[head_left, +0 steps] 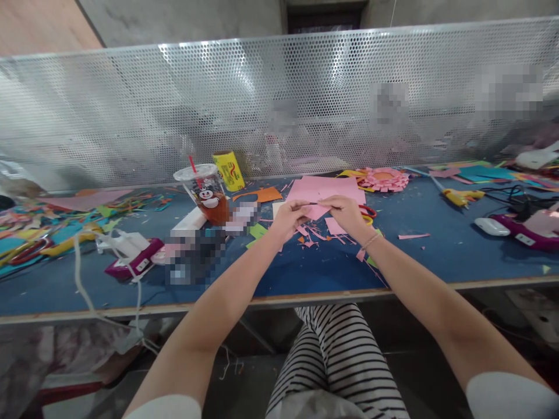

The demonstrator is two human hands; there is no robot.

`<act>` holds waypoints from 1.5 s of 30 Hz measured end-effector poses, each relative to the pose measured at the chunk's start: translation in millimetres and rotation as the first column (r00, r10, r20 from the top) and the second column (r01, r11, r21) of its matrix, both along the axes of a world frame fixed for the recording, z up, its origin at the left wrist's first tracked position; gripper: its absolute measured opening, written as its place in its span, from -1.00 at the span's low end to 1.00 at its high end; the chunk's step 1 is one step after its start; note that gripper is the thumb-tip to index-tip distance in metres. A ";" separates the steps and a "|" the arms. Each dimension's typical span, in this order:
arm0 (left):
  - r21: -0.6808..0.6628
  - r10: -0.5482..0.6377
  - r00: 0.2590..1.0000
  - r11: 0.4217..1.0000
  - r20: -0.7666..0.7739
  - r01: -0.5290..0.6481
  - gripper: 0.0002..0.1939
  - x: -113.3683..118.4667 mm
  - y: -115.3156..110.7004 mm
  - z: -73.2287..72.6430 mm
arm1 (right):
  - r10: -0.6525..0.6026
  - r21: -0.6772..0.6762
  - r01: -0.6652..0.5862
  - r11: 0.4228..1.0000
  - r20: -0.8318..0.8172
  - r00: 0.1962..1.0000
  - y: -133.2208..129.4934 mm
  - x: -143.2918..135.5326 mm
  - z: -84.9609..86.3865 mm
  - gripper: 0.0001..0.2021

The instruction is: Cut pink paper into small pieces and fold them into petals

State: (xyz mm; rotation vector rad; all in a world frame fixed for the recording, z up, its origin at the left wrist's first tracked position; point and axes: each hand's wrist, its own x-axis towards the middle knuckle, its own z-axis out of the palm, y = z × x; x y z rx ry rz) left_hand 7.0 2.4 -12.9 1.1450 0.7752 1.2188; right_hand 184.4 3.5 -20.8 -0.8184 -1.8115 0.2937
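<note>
Over the blue table, my left hand (pixel 292 220) and my right hand (pixel 346 214) are both closed, fingertips pinching a small piece of pink paper (pixel 317 212) between them. A thin dark line runs along the top of that piece near my left fingertips; I cannot make out what it is. Just behind my hands lies a larger sheet of pink paper (pixel 323 185). Beside my right hand, red and yellow scissor handles (pixel 368 214) show in part. Pink paper scraps (pixel 309 234) are scattered below my hands.
To the left stand a plastic drink cup (pixel 207 195) with a red straw and a yellow roll (pixel 229 171). A pink fringed paper ring (pixel 386 180) lies behind. A yellow glue gun (pixel 462 198) and purple power strips (pixel 509 230) with cables are rightward. Perforated metal screen (pixel 262 75) backs the table.
</note>
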 end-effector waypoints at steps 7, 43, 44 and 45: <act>0.120 0.150 0.980 0.984 -0.132 -0.135 -0.71 -3.0 0.9 -1.2 | -0.024 -0.028 0.024 0.999 0.010 1.000 6.5 1.9 -4.8 -0.55; 0.194 0.158 0.967 0.974 -0.201 -0.119 -0.68 -2.9 7.9 -10.9 | 0.016 -0.438 -0.078 0.895 -0.144 0.989 4.5 -4.2 -1.3 -0.85; 0.176 0.148 0.973 0.977 -0.175 -0.117 -0.67 -2.9 8.0 -10.4 | 0.031 -0.464 -0.112 0.879 -0.177 0.984 4.4 -4.5 -1.5 -0.84; 0.153 0.140 0.980 0.981 -0.141 -0.118 -0.68 -2.8 7.9 -9.5 | 0.051 -0.488 -0.153 0.859 -0.217 0.975 4.3 -4.8 -1.8 -0.84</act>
